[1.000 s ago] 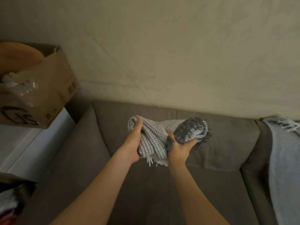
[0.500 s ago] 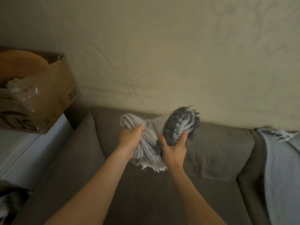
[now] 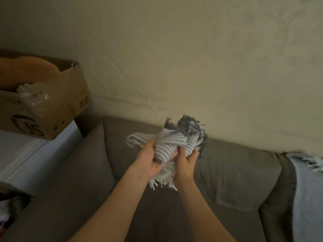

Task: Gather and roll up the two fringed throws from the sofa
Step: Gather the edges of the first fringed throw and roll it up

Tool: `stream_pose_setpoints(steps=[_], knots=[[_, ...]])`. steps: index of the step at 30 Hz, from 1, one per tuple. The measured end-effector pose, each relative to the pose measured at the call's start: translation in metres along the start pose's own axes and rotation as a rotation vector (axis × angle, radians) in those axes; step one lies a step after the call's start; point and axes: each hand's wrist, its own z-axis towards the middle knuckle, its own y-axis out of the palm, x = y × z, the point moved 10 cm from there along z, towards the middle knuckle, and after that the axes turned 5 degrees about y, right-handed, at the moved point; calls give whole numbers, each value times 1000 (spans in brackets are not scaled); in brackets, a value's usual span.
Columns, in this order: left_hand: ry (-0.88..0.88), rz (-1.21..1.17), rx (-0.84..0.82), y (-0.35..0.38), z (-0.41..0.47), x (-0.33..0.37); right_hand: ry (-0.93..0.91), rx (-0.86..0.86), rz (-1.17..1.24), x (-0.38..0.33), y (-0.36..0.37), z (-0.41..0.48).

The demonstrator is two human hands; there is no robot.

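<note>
Sofa [image 3: 232, 172]: grey-brown fabric, back cushions set against a pale cream wall [image 3: 192, 49] marked with a thin diagonal crack and faint mottling. Dim, warm light throughout.

Left of the sofa: white cabinet or ledge [image 3: 35, 154], flat-topped, carrying a cardboard box [image 3: 57, 109]. Box open at the top, holding crumpled clear plastic wrap [image 3: 33, 95] and a rounded orange-brown item [image 3: 26, 70] (identity unclear). Dark printed logo on the box's near face, seen upside down, not legible; small barcode-like stickers on the side face, too small to read. Dark, blurred clutter at the lower left corner of the view, below the cabinet; not identifiable.

Right end of the sofa: pale blue throw [image 3: 307, 198], finely ribbed, draped over the armrest, white-and-grey fringe at its upper edge. Well apart from both hands.

Above the sofa's seat, level with the back cushions: grey-and-white woven throw [image 3: 167, 147], bunched into a rough bundle. Dark grey fringe at the top right of the bundle, white fringe hanging beneath it between the wrists.

Left hand [image 3: 148, 163]: closed on the left underside of the bundle, fingers curled into the striped cloth. A loose rolled end of the throw projecting further left beyond the knuckles.

Right hand [image 3: 186, 163]: closed on the right underside of the bundle, thumb pressed into the fabric, fingertips beside the dark fringe. Both forearms bare, raised from the lower edge of the view, hands close together with only cloth between them.
</note>
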Motion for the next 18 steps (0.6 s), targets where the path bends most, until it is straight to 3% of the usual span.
stream_pose_setpoints(steps=[4, 7, 11, 15, 18], knots=[[223, 813, 170, -14, -3, 27, 123, -72, 112, 17, -7, 14], [446, 1247, 220, -1, -16, 50, 396, -118, 205, 25, -8, 9], [507, 1370, 234, 1, -19, 47, 457, -479, 554, 0, 22, 7], [494, 1299, 197, -6, -13, 39, 459, -408, 274, 12, 3, 31], [446, 1179, 249, -21, -12, 36, 395, -402, 259, 12, 1, 42]])
